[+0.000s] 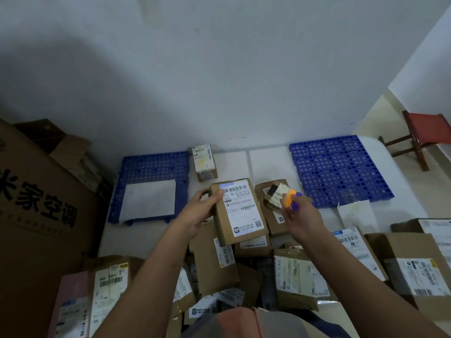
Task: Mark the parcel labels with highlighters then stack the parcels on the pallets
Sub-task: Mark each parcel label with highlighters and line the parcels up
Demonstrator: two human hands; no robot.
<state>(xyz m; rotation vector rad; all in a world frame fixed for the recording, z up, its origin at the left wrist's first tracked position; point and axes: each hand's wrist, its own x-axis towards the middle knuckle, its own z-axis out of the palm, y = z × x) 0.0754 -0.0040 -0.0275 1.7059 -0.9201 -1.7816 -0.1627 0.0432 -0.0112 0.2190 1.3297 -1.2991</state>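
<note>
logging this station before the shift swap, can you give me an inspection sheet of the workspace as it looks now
Surface: white floor sheet under two blue pallets.
Job's things: left pallet carries a white sheet of paper; right pallet bare. Held parcel shows its label. Highlighters, orange and purple. One small parcel stands between the pallets, its label marked orange.
Clutter: heap of parcels in front of the person; big printed carton at left.
Grippers: left hand grips the held parcel's edge; right hand holds the highlighters.
Cables: nothing seen.
Surroundings: pale wall; red stool at far right.
</note>
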